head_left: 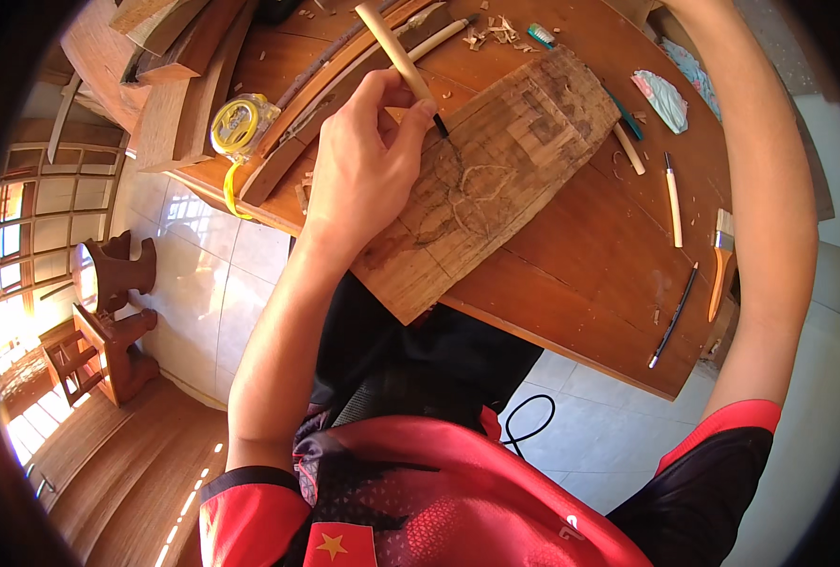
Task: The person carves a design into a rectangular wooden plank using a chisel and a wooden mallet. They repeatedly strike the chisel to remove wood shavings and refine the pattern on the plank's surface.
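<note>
My left hand [363,161] grips a tool's pale wooden handle [389,38], held at a slant with its dark metal end at a weathered wooden board [543,189]. The board lies on the table and bears carved flower-like lines and small square patterns. My right forearm [765,217] stretches up along the table's right side; its hand is cut off at the top edge. Wood shavings [496,33], a green-handled brush [541,36], pale-handled tools [673,198], a paintbrush [720,265] and a pencil [673,317] lie around the board.
The wooden table [590,312] holds a yellow tape measure [240,128], stacked timber [170,57] and crumpled cloth or paper [661,99]. Carved wooden furniture [118,359] stands left on the tiled floor [193,255], near a sunlit grilled window [9,236]. A black cord [533,420] loops below the table.
</note>
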`<control>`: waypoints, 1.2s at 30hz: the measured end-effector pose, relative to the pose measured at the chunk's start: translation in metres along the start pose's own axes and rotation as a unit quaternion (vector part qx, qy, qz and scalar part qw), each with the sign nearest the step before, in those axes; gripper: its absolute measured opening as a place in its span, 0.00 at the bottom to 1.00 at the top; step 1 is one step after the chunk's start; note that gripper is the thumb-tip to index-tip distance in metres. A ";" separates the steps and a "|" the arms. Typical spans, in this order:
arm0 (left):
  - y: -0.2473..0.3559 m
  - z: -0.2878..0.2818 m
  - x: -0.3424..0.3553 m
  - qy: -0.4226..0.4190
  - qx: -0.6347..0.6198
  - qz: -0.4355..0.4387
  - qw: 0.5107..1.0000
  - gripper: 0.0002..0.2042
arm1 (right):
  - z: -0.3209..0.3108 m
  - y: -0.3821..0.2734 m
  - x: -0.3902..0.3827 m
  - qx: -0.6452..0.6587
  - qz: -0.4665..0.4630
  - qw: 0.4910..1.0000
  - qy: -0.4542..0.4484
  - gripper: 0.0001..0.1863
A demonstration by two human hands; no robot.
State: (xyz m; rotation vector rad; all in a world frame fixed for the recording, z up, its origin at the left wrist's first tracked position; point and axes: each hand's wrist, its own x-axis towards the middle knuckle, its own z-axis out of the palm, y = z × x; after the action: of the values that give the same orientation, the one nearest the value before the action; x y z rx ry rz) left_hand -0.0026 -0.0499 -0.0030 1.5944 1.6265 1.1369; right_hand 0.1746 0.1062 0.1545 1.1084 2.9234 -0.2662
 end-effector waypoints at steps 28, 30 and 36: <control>-0.010 -0.002 0.006 -0.016 -0.041 -0.018 0.999 0.15 | 0.021 0.022 0.047 -0.077 -0.063 0.995 0.002 0.20; -0.008 -0.002 0.006 -0.023 -0.033 -0.022 0.999 0.15 | 0.019 0.018 0.041 -0.079 -0.109 0.991 0.023 0.20; -0.002 -0.003 0.001 -0.006 -0.022 -0.039 0.999 0.15 | 0.014 0.009 0.038 -0.048 -0.090 0.995 -0.003 0.17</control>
State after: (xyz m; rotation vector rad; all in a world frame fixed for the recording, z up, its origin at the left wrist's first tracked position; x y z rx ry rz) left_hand -0.0062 -0.0492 -0.0036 1.4931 1.6301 1.1132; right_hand 0.1509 0.1355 0.1372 0.8308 2.9975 -0.1283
